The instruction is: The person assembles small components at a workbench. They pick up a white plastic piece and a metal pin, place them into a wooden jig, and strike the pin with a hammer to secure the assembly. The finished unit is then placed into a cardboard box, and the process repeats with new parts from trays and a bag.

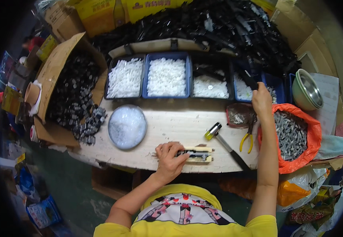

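Observation:
My left hand (170, 160) is curled over the left end of a small cream-coloured fixture (202, 159) near the table's front edge. A black part with a metal-looking piece (197, 153) lies in the fixture, its left end hidden under my fingers. My right hand (261, 99) reaches out to the far right, over the blue bins. Its fingers are closed at the near end of a long black plastic strip (249, 80), which points up and left. A hammer (230, 148) with a yellow-tipped head and a pair of yellow-handled pliers (246, 143) lie between fixture and right forearm.
Bins of white plastic pieces (166, 75) line the back, before a heap of black parts (187, 29). A round dish (127, 127) and a cardboard box of black pieces (74, 94) stand left. At right are a red bag of grey parts (292, 136) and stacked bowls (309, 90).

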The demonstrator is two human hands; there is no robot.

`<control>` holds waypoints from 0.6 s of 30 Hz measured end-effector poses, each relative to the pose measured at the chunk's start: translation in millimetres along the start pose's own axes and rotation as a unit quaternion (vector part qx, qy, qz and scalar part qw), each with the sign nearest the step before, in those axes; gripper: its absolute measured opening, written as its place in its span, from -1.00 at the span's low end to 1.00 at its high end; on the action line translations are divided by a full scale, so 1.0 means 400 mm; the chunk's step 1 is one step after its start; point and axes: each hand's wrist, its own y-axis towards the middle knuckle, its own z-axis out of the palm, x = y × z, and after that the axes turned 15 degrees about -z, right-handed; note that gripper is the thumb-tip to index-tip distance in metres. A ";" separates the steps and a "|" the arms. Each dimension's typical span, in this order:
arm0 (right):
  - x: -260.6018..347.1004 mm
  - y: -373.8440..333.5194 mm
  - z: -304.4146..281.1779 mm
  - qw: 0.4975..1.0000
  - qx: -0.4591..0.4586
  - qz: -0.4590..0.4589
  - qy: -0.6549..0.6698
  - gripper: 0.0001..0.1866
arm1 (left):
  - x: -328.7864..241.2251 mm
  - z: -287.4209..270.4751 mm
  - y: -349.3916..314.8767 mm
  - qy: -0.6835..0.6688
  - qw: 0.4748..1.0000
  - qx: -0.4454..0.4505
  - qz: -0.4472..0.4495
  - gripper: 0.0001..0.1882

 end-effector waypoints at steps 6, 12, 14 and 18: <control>0.210 -0.184 -0.120 0.968 0.050 -0.088 0.230 -0.59 | -0.002 -0.049 -0.012 -0.058 0.996 -0.025 -0.055 -0.70; 0.367 -0.314 -0.087 0.936 0.098 -0.232 0.248 -0.67 | 0.022 -0.077 -0.043 -0.072 0.992 -0.043 -0.097 -0.59; 0.399 -0.334 -0.068 0.929 0.093 -0.263 0.242 -0.65 | 0.027 -0.084 -0.050 -0.068 0.990 -0.043 -0.114 -0.59; 0.437 -0.352 -0.040 0.920 0.098 -0.276 0.261 -0.64 | 0.041 -0.087 -0.060 -0.050 0.991 -0.051 -0.112 -0.58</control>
